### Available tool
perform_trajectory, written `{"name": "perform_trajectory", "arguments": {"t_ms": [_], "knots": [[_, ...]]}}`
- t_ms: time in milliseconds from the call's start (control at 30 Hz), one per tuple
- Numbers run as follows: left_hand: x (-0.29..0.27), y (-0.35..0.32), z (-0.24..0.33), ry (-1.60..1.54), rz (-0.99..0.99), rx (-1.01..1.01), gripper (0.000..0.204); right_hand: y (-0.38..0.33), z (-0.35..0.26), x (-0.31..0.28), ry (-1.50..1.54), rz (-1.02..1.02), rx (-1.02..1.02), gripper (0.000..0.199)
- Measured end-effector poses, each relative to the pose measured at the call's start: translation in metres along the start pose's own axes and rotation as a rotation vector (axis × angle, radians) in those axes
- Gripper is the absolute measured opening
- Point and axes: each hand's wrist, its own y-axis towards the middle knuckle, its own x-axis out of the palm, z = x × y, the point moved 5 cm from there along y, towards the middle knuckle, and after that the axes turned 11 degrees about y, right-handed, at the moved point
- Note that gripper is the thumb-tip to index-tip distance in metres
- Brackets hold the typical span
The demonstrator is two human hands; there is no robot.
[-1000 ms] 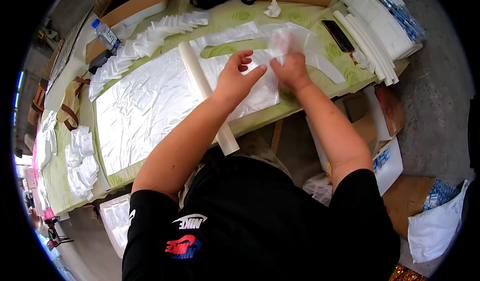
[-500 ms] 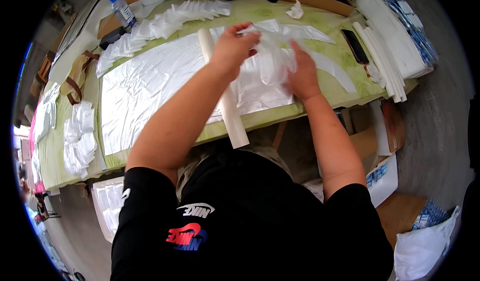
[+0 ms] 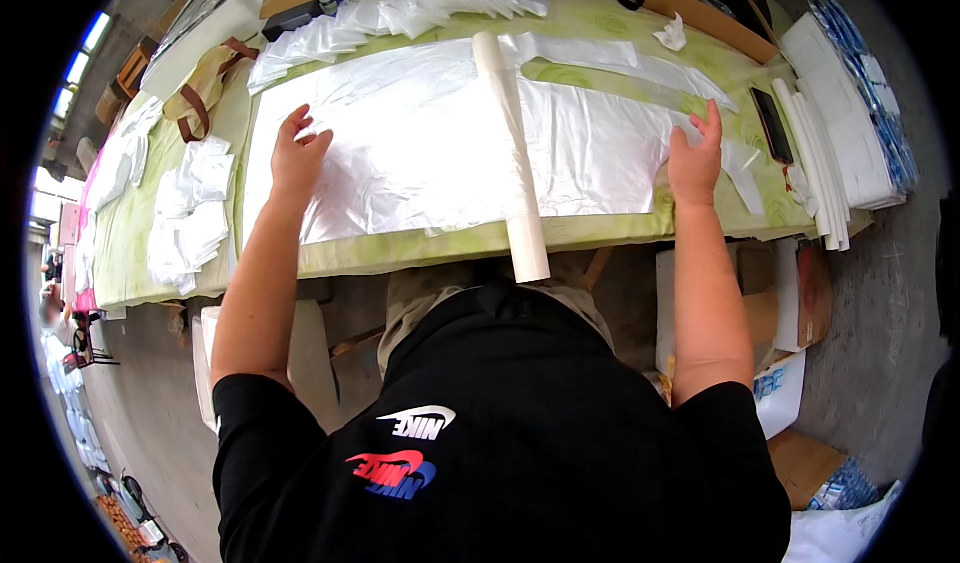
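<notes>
A wide sheet of clear, crinkled plastic film (image 3: 420,153) lies spread flat across a green-covered table (image 3: 400,253). A long white roll (image 3: 510,153) rests on top of it, running from the far side to past the near edge. My left hand (image 3: 297,153) presses flat on the film's left end, fingers spread. Far apart from it, my right hand (image 3: 695,158) lies flat on the film's right end. Neither hand grips anything.
Piles of folded clear bags (image 3: 190,213) sit at the table's left and along the back (image 3: 430,3). A dark phone (image 3: 772,123), white strips (image 3: 815,163) and stacked packets (image 3: 850,103) lie at right. Cardboard boxes (image 3: 700,8) stand behind; more cartons are under the table.
My hands were close together near the middle of the film by the roll. They have slid apart to the left and right ends, and the film now lies flatter.
</notes>
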Motion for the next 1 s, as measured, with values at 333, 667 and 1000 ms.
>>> {"name": "perform_trajectory", "arguments": {"t_ms": [333,667,1000], "knots": [[0.095,-0.105,0.163,0.009,-0.476,0.599,0.063,-0.087,-0.101,0.012,0.134,-0.240,-0.642,0.044],[0.100,-0.125,0.164,0.460,-0.416,0.576,0.072,-0.172,-0.163,0.053,0.380,-0.740,-0.560,0.031],[0.084,-0.093,0.183,0.164,-0.373,0.847,0.035,-0.163,-0.174,0.057,0.328,-0.696,-0.593,0.027]]}}
